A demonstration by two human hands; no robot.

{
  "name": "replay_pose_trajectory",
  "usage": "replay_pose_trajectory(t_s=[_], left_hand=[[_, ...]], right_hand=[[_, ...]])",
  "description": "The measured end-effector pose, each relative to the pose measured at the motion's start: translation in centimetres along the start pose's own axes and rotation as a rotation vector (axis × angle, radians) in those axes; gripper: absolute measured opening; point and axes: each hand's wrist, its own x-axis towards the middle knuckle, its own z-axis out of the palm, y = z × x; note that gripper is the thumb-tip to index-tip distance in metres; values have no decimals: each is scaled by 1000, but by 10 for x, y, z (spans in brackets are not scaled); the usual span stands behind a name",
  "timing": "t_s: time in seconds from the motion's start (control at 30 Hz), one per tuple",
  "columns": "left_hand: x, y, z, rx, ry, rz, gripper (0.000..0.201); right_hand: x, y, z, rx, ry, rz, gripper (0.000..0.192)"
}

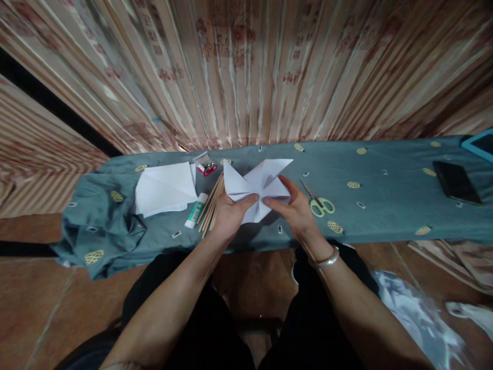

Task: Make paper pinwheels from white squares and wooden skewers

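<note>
A white paper pinwheel (265,174) with pointed folded blades is held up in front of me, above the cloth. My left hand (228,211) grips its left side, thumb pressed near the centre. From the other side my right hand (291,208) holds it, its thumb also close to the middle and its fingers behind the paper. Thin wooden sticks (210,210) lie just left of my left hand, with a glue stick (196,210) beside them. Green-handled scissors (321,205) rest right of my right hand.
A stack of white paper (165,187) lies on the left of the cloth-covered table (385,195). Near it is a small open red-and-white box (206,165) of metal bits. A black phone (456,182) and a blue-edged device (481,144) lie far right. A curtain (246,67) hangs behind.
</note>
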Motion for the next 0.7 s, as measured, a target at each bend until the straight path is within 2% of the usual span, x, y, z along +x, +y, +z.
replay_pose_trajectory(t_s=[0.13,0.57,0.7], left_hand=[[0,1,2,8,14,9,29],[-3,1,3,-36,-28,53,29],[-5,3,4,-24,-13,46,30]], right_hand=[[-3,-6,-2,29,-2,-7,95],[-8,-13,-1,22,20,-84,69],[-8,-12,-1,20,9,-70,69]])
